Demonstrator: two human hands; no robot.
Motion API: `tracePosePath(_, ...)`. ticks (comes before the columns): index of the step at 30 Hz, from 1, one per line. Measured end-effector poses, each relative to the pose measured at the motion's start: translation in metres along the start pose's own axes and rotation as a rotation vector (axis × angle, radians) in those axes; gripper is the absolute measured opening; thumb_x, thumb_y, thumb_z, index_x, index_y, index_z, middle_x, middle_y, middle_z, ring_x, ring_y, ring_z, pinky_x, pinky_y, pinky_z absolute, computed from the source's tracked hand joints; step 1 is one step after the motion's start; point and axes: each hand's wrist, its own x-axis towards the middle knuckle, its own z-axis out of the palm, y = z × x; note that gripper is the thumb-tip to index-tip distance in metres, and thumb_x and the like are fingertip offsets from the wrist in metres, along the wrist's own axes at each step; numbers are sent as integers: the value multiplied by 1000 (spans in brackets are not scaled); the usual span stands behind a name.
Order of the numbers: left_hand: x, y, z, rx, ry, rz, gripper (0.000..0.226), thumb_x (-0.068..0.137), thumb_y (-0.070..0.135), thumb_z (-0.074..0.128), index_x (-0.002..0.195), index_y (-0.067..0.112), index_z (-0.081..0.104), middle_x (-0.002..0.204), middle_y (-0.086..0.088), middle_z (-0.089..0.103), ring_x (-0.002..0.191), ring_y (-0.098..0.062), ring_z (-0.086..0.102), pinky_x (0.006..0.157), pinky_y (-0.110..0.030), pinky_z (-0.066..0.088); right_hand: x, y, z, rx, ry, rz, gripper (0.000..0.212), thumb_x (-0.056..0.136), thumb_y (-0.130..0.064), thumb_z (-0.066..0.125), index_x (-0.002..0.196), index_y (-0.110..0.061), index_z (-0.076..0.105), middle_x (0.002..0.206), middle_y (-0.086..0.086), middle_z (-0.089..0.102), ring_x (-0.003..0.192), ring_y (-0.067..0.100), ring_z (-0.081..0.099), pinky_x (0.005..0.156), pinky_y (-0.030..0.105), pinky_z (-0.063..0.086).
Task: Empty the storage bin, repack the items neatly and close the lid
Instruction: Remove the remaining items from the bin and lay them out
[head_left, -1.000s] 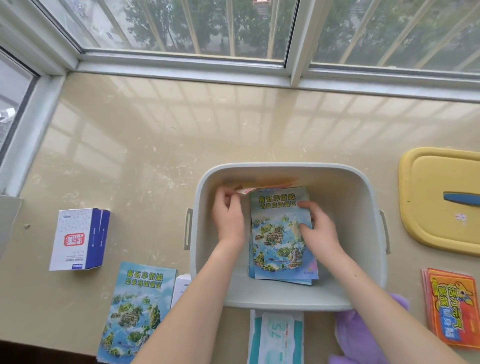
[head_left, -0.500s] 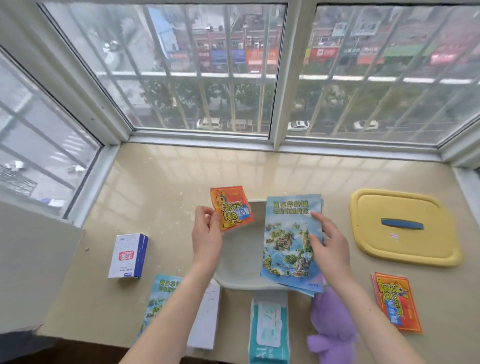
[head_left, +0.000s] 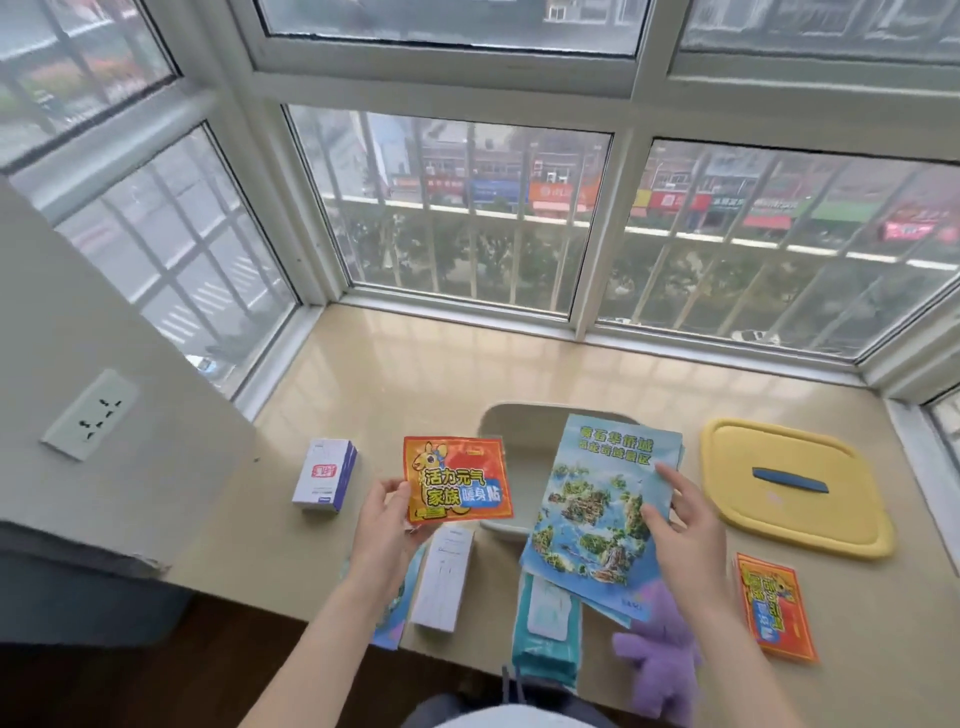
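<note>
Likely emptying: left hand (head_left: 382, 530) is pinching a packet (head_left: 457, 480), right hand (head_left: 680, 530) is gripping leaflets (head_left: 597, 499), bin (head_left: 511, 441) beyond the fingers; next, laying both aside.

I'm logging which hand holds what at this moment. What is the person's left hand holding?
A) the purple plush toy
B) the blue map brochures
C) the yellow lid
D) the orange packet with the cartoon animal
D: the left hand pinches the orange packet by its lower left corner, while the right hand holds the blue brochures.
</note>
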Motion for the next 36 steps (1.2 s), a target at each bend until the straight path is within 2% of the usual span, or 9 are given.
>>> tracePosePath(3,-8,-15,-17,48,32,-17,14,102,17,44,107,5,49,98,-17,69,85,-25,70,67,-35,58,-8,11,1,-43,-12,8,49,91,6,58,130,-22,60,131,0,58,122,12,51,78,4,45)
tracePosePath(7,-9,-18,-30,53,85,-34,12,101,18,46,106,7,50,99,-18,68,87,-26,69,70,-35,57,-9,21,8,-60,-72,33,50,91,5,59,128,-28,60,134,0,57,131,18,46,104,36,45)
tracePosePath(16,-18,-21,-76,6,260,-46,20,102,21,47,113,4,48,101,-17,68,88,-21,69,79,-37,56,-6,13,63,-82,-283,39,47,92,6,57,128,-24,61,124,-6,60,111,-6,52,86,7,46)
tracePosePath(21,-15,-5,-125,-40,309,11,20,101,21,48,115,7,47,98,-13,67,91,-18,67,83,-38,54,-12,8,107,-55,-290,24,50,91,4,57,124,-33,62,124,-6,64,121,12,56,101,36,50)
tracePosePath(24,-1,9,-161,-55,318,22,24,102,18,45,122,4,45,98,-12,66,92,-19,65,76,-34,53,-30,12,135,-33,-265,21,49,91,6,56,125,-28,62,125,-2,64,120,15,58,97,30,52)
tracePosePath(28,26,22,-222,-4,263,-20,29,103,21,45,126,3,43,106,-17,64,96,-21,65,77,-34,53,-71,29,181,-76,-187,59,48,90,9,55,126,-22,61,117,-5,64,105,-8,59,87,8,46)
tracePosePath(30,38,30,-252,35,223,-39,30,103,22,45,126,4,44,108,-17,64,97,-20,66,76,-33,53,-92,42,207,-76,-135,99,49,89,11,55,127,-19,61,119,0,65,105,-2,62,82,3,45)
tracePosePath(32,47,39,-277,66,192,-45,28,102,22,46,125,6,46,106,-14,65,97,-19,67,73,-31,53,-107,55,232,-87,-119,144,49,90,9,56,129,-20,60,128,-1,61,117,7,58,86,5,46)
tracePosePath(36,67,50,-313,93,151,-59,29,101,23,48,126,9,47,107,-13,65,98,-19,67,78,-33,53,-122,73,281,-112,-89,209,50,90,6,55,127,-28,60,132,-6,58,127,13,51,104,34,46)
